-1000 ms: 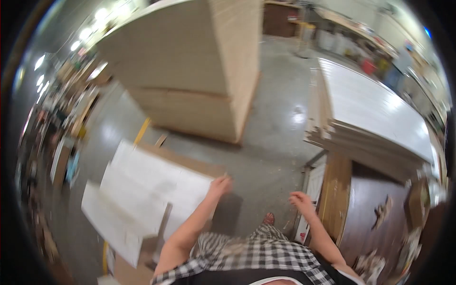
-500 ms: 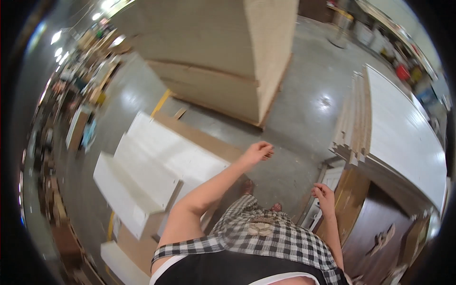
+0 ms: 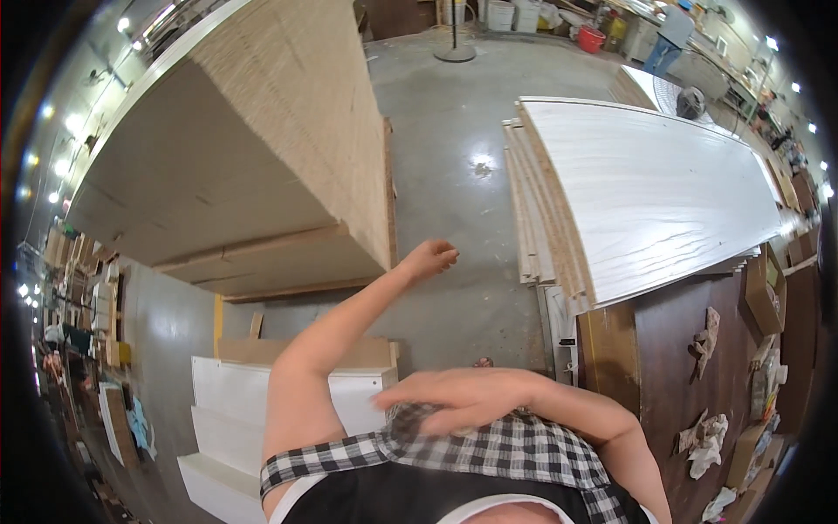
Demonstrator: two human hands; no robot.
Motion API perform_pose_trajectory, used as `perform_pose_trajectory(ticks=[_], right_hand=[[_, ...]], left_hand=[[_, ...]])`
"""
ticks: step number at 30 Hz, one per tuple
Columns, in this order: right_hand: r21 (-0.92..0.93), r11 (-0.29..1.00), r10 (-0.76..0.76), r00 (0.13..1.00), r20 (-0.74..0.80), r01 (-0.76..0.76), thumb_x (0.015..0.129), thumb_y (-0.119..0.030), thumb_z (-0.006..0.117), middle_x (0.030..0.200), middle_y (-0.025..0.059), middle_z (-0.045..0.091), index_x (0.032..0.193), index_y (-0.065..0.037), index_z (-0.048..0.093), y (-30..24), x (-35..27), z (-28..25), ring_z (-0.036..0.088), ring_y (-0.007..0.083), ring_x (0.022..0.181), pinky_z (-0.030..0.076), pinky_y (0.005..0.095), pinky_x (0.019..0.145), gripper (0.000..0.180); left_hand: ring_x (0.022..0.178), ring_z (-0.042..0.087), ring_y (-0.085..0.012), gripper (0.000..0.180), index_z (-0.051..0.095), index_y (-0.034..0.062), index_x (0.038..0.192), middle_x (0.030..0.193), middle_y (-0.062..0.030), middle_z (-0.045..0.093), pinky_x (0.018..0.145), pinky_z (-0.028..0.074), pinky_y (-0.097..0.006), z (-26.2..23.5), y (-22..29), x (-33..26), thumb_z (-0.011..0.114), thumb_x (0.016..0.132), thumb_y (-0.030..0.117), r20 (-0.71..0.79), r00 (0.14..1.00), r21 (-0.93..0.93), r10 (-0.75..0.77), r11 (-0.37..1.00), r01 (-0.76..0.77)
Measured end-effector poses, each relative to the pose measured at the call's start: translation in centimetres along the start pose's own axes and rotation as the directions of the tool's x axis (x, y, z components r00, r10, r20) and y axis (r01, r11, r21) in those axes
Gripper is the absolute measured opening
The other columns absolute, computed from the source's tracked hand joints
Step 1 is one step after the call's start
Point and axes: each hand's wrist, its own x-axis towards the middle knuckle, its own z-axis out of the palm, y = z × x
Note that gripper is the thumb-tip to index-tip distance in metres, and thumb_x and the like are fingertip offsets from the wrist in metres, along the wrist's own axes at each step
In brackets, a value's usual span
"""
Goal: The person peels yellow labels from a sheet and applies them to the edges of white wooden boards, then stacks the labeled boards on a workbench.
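My left hand (image 3: 429, 259) reaches forward at the end of a stretched arm, its fingers curled in and nothing visible in them. It hangs over the grey floor, beside the near corner of a tall stack of boards (image 3: 305, 113) and apart from it. Across the front of my black-and-white checked apron (image 3: 524, 454) lies my right hand (image 3: 476, 395), fingers stretched out and slightly blurred. No object shows in it. White panels (image 3: 236, 419) lie low at my left, partly hidden behind my left arm. To the right rises a pile of white wood-grain panels (image 3: 663, 201).
Under the white pile stands a dark brown tabletop (image 3: 663, 349) with crumpled cloths (image 3: 703, 441) on it. A pole's round base (image 3: 455, 54), a red bucket (image 3: 590, 38) and a grey fan (image 3: 690, 103) are farther off. Someone in blue (image 3: 672, 37) stands at the far right.
My view has swung right, so the boards and panels sit farther left. My right hand has come from beside the right-hand pile across to my apron. My left arm stays stretched forward.
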Motion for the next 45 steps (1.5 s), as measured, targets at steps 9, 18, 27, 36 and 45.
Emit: perform_pose_trajectory(ticks=[9, 18, 27, 36, 45], right_hand=[[0.427, 0.897, -0.109, 0.993, -0.037, 0.114, 0.091, -0.036, 0.055, 0.133, 0.0133, 0.046, 0.141, -0.005, 0.029, -2.3, 1.8, -5.9, 0.045, 0.0224, 0.120, 0.035, 0.0354, 0.100, 0.064], [0.222, 0.854, -0.356, 0.840, -0.409, 0.470, 0.091, -0.039, 0.052, 0.137, 0.0157, 0.041, 0.141, -0.002, 0.028, -0.7, 6.5, -12.2, 0.037, 0.0238, 0.126, 0.028, 0.0374, 0.105, 0.067], [-0.184, 0.893, -0.442, 0.727, -0.525, 0.411, 0.090, -0.036, 0.054, 0.138, 0.0149, 0.041, 0.137, 0.000, 0.036, -2.9, 9.5, -19.0, 0.036, 0.0263, 0.127, 0.026, 0.0387, 0.105, 0.062], [-0.394, 0.907, -0.419, 0.396, -0.817, 0.148, 0.090, -0.028, 0.057, 0.132, 0.0119, 0.048, 0.131, -0.002, 0.048, 0.7, 2.0, -11.8, 0.035, 0.0261, 0.123, 0.028, 0.0359, 0.104, 0.049], [0.020, 0.996, 0.005, -0.168, -0.986, -0.084, 0.095, -0.041, 0.043, 0.126, 0.0143, 0.053, 0.126, -0.003, 0.052, 4.5, 0.6, -8.0, 0.048, 0.0235, 0.117, 0.037, 0.0339, 0.098, 0.050]], left_hand=[[0.086, 0.057, -0.0144, 0.035, 0.058, 0.0019, 0.110, 0.097, -0.0070, 0.062, 0.076, 0.047, -0.028, -2.0, 2.6, 9.7, 0.052, 0.092, 0.032, 0.084, 0.995, 0.003, 0.050, 0.999, -0.050], [0.089, 0.062, -0.0210, 0.027, 0.058, 0.0034, 0.105, 0.097, -0.0094, 0.063, 0.078, 0.052, -0.033, -6.3, 4.0, 24.6, 0.052, 0.091, 0.025, 0.196, 0.980, -0.222, 0.038, 0.975, 0.007], [0.082, 0.063, -0.0190, 0.020, 0.058, 0.0021, 0.099, 0.089, -0.0080, 0.064, 0.069, 0.053, -0.036, -7.2, 9.2, 34.3, 0.054, 0.086, 0.016, 0.265, 0.961, -0.402, 0.078, 0.915, 0.037], [0.107, 0.053, -0.0204, 0.035, 0.054, 0.0045, 0.117, 0.115, -0.0108, 0.058, 0.092, 0.043, -0.035, -6.8, 22.4, 36.8, 0.046, 0.095, 0.030, 0.440, 0.790, -0.394, 0.427, 0.882, -0.258], [0.126, 0.039, -0.0255, 0.066, 0.032, 0.0035, 0.139, 0.139, -0.0100, 0.040, 0.105, 0.031, -0.040, -1.4, 33.5, 23.9, 0.030, 0.095, 0.053, 0.838, 0.430, -0.284, 0.337, 0.941, -0.184]])
